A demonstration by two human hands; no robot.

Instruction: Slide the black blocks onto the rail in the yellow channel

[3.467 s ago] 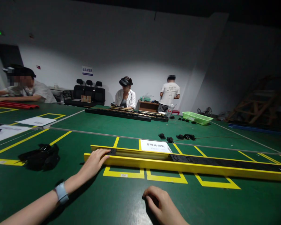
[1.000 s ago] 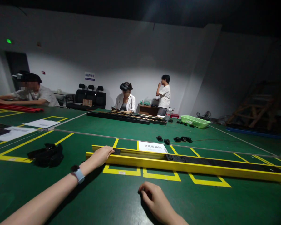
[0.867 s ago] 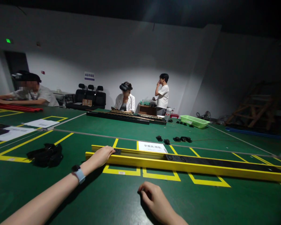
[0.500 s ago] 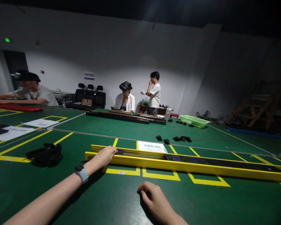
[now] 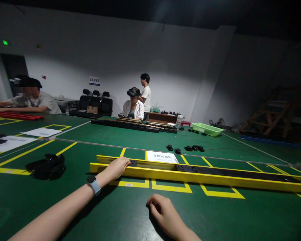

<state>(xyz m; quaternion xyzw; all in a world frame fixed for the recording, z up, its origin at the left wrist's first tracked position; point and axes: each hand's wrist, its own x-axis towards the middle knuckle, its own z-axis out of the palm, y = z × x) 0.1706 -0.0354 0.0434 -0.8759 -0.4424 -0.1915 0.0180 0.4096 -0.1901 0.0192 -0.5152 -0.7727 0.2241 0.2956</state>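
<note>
A long yellow rail [image 5: 150,173] with a channel along its length lies across the green table. My left hand [image 5: 117,168], a watch on its wrist, reaches over the near wall at the rail's left part. Its fingers are closed on a small black module [image 5: 133,163] in the channel, mostly hidden by the hand. Farther right, a long row of black modules [image 5: 215,172] fills the channel. My right hand [image 5: 167,212] rests on the table in front of the rail, apart from it, fingers curled. A dark spot shows at its fingertips; I cannot make out what it is.
A black bundle [image 5: 48,166] lies left of the rail. Behind it are a printed sheet [image 5: 162,156], several small black parts [image 5: 188,148], a green basket [image 5: 207,129] and black rails [image 5: 125,124]. Yellow tape marks the table. Other people are at the far side and left.
My left hand has slid a little to the right along the rail, and the small black module with it. My right hand stays put. A standing person behind has moved left.
</note>
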